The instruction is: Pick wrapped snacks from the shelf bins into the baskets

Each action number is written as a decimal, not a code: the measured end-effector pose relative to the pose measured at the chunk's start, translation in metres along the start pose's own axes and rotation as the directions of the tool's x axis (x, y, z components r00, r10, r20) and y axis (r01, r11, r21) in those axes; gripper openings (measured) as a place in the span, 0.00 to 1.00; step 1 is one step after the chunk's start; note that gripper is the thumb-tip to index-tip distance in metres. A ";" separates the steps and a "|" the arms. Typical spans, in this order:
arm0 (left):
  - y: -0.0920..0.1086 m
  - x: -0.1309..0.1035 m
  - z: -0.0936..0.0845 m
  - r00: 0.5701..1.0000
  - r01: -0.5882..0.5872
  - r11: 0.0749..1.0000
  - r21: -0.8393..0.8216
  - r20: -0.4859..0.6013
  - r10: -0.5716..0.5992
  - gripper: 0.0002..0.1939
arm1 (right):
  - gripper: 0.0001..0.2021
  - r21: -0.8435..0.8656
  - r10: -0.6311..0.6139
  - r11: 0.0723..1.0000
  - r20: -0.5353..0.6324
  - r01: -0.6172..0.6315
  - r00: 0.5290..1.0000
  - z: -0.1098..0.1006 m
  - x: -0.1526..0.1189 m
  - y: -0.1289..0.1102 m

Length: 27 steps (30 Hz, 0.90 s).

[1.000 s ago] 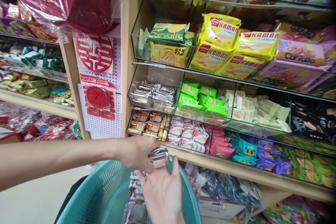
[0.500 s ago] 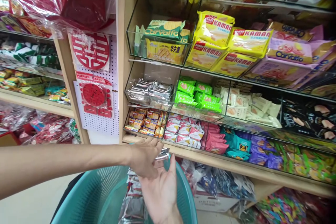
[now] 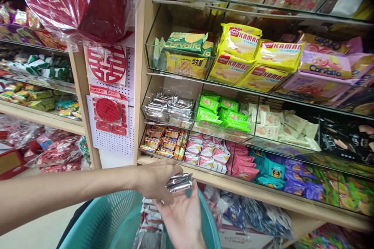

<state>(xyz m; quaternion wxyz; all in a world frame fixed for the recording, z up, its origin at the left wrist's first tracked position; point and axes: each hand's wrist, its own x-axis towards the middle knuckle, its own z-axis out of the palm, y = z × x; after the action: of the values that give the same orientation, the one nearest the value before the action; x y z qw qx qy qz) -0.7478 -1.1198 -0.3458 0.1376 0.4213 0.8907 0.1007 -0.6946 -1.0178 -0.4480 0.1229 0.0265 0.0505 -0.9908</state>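
Silver foil snack packets [image 3: 179,183] lie together between my two hands over the basket. My left hand [image 3: 159,179], reaching across from the left, is closed with its fingers against the packets' left ends. Palm up beneath them, my right hand [image 3: 184,216] grips them between thumb and fingers; some of its fingers are hidden. Below both hands, a clear bag [image 3: 149,229] of similar silver and red packets stands in a teal plastic basket [image 3: 212,225].
Ahead rises a wooden shelf with clear bins: silver packets [image 3: 169,107], green packets [image 3: 209,103], orange packets [image 3: 168,140], yellow wafer packs [image 3: 279,52]. Red paper cutouts [image 3: 108,111] hang on a pegboard. Bagged goods [image 3: 251,210] sit under the shelf; a red bag [image 3: 87,4] hangs upper left.
More of the silver packets now shows between my hands. My left hand has shifted slightly left and down. The view has tilted slightly, so the shelves appear lower.
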 end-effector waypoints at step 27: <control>-0.006 -0.008 0.136 0.685 -0.337 0.511 -0.791 -0.578 -0.443 0.37 | 0.26 -0.120 0.013 0.993 -0.094 -0.024 0.995 -0.011 0.006 0.013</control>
<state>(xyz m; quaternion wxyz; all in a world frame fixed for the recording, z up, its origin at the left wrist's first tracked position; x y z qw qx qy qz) -0.7025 -1.1210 -0.4739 -0.0340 0.1878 0.7087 0.6792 -0.6965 -1.0308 -0.4603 0.1310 0.0656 0.1157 -0.9824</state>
